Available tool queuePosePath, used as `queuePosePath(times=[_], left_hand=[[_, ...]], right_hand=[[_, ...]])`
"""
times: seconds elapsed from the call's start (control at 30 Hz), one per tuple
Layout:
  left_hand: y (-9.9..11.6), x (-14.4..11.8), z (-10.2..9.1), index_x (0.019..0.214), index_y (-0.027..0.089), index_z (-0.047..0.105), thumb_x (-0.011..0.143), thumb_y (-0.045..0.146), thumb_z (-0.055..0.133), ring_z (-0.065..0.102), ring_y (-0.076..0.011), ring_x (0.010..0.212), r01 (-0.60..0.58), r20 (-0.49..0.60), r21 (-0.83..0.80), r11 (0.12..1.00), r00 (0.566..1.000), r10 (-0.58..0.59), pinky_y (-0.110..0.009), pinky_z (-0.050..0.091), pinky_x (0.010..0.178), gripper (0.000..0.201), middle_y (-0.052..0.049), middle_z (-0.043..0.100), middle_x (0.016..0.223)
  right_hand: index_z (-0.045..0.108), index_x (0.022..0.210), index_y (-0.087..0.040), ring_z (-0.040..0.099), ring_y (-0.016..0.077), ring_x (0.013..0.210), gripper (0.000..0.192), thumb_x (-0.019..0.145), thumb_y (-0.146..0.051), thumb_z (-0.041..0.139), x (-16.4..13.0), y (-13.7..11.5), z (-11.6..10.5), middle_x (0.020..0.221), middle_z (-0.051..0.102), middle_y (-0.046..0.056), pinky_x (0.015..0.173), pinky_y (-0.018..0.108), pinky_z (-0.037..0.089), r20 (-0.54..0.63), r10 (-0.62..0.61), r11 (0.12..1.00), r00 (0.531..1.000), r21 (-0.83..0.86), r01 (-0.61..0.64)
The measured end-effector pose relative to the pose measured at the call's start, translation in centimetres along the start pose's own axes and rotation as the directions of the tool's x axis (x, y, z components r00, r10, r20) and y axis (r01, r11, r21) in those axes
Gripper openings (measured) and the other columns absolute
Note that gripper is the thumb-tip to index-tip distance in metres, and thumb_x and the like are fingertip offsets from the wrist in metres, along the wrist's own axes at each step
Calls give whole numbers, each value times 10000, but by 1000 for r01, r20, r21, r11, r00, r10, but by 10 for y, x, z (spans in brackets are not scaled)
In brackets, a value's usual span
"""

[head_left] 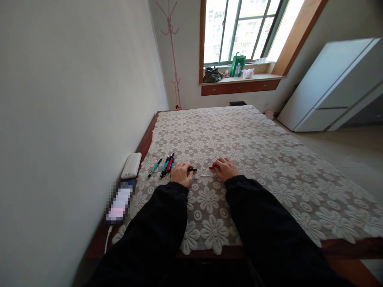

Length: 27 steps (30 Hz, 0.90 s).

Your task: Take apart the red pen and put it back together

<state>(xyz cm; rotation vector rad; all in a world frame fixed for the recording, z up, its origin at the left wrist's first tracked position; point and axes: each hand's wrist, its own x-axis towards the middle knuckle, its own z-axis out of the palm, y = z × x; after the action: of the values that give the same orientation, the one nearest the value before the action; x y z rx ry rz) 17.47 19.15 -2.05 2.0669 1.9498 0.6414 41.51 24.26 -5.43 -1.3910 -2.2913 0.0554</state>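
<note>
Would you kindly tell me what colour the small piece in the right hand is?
The small piece in the right hand shows red in the head view.

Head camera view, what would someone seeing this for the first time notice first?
Probably the bright window at the top, right of centre, and the flower-patterned tablecloth below it. Next, near the middle, the left hand holds a black pen-like piece and the right hand a red pen-like piece. A cluster of teal, red and black pens lies just left of the left hand.
</note>
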Motion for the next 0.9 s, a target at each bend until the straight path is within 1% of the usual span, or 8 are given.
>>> queuePosePath(times=[0.13,0.23,0.37,0.5,0.7,0.9], left_hand=[[0,0,-1,1034,269,727,866,256,607,545,-238,1108,8,8,-5,1000,1000,-8,-366,411,939,207,-38,687,1093],[0,0,-2,1035,262,724,875,263,594,552,-241,1095,-14,-8,-17,1000,1000,14,-377,413,944,206,-43,688,1096],[0,-1,0,1004,257,724,861,284,608,552,-261,1090,-29,-16,5,1000,999,29,-408,418,942,186,-47,693,1079],[-2,-2,3,1021,261,719,853,313,625,544,-262,1101,-28,-17,10,1000,999,28,-405,416,954,200,-50,687,1088],[1,-2,-1,1040,255,714,858,305,622,538,-258,1120,-33,-6,-8,999,999,33,-400,406,984,210,-49,682,1102],[1,-2,0,1046,259,711,853,314,631,545,-260,1101,-36,-17,-22,999,999,36,-402,414,949,216,-44,682,1099]], right_hand=[[697,965,-241,551,253,1036,151,904,-230,559,0,0,0,1042,679,57,899,387,428,9,2,1000,1000,-2,-2],[695,955,-243,549,259,1039,151,902,-229,555,0,1,1,1045,679,61,904,395,433,-5,1,1000,1000,7,-1],[698,940,-240,554,270,1027,159,885,-211,551,0,2,1,1032,676,75,892,408,446,-19,-30,999,999,23,30],[705,934,-243,559,279,1005,171,874,-208,548,0,2,2,1014,677,82,864,415,458,-38,-34,999,999,26,35],[700,943,-239,560,274,993,167,883,-220,546,-1,2,2,1012,675,78,854,410,455,-35,-31,1000,999,5,31],[690,946,-241,561,270,1003,149,881,-216,558,-1,1,2,1014,677,70,849,398,449,-29,-25,1000,999,-8,24]])
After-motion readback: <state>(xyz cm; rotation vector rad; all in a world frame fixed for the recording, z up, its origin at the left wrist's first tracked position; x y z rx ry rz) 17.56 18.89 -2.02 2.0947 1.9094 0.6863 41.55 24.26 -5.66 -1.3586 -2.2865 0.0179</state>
